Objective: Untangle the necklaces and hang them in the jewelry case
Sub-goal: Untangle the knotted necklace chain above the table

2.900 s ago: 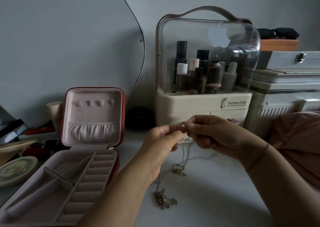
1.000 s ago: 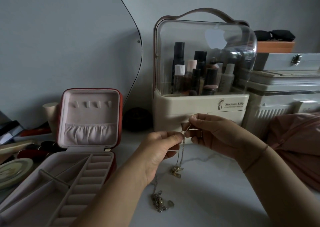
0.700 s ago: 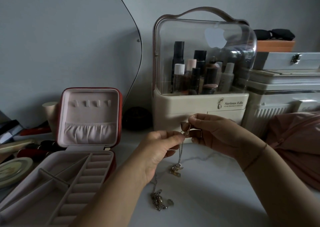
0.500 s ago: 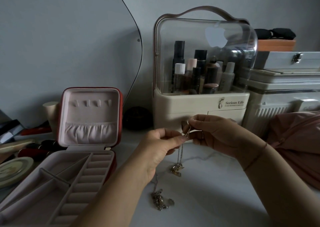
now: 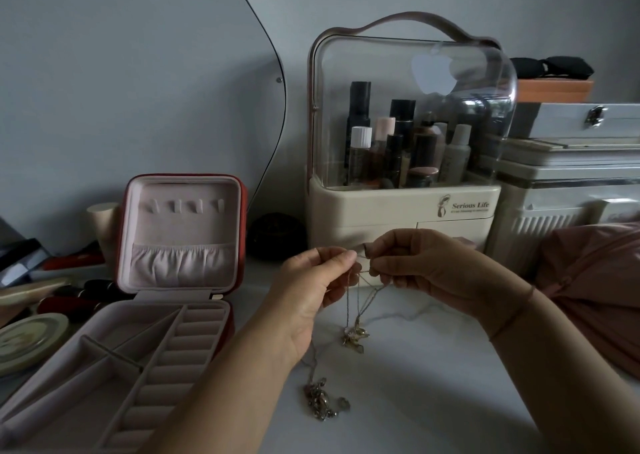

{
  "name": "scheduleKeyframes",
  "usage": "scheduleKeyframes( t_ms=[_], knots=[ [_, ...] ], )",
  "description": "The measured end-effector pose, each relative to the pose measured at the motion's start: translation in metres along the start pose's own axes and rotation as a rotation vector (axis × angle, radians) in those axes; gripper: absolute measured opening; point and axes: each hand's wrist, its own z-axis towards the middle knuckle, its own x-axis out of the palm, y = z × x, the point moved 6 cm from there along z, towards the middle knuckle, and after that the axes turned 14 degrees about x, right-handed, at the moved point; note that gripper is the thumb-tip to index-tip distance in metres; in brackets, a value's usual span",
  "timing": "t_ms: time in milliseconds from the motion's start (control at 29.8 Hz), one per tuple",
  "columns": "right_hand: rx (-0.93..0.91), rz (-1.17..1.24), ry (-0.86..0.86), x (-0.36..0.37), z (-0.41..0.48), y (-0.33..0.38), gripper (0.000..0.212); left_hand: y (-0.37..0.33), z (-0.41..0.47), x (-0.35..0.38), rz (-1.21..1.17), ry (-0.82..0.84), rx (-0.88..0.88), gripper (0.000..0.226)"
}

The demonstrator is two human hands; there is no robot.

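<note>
Pale worktop (image 5: 433, 401) right of the jewelry case (image 5: 180, 232): your left hand (image 5: 308, 291) has risen level with your right hand (image 5: 429, 266), both grips pinched on the necklaces (image 5: 354, 336). Strands now fan apart, so I'd say the knot's loosening; nothing hung yet.

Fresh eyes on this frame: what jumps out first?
Centre frame, the left hand and right hand pinch thin tangled necklace chains between them, with pendants hanging below. At left, the pink-lined jewelry case stands open, its lid hooks bare. Behind the hands sits a clear-domed cosmetics organizer full of bottles.
</note>
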Motion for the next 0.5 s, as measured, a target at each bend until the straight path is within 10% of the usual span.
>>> scheduleKeyframes(
  t_ms=[504],
  knots=[
    [-0.131,0.223,0.067,-0.003,-0.002,0.011,0.011,-0.002,-0.009,0.015,0.047,0.201,-0.061,0.031]
  ],
)
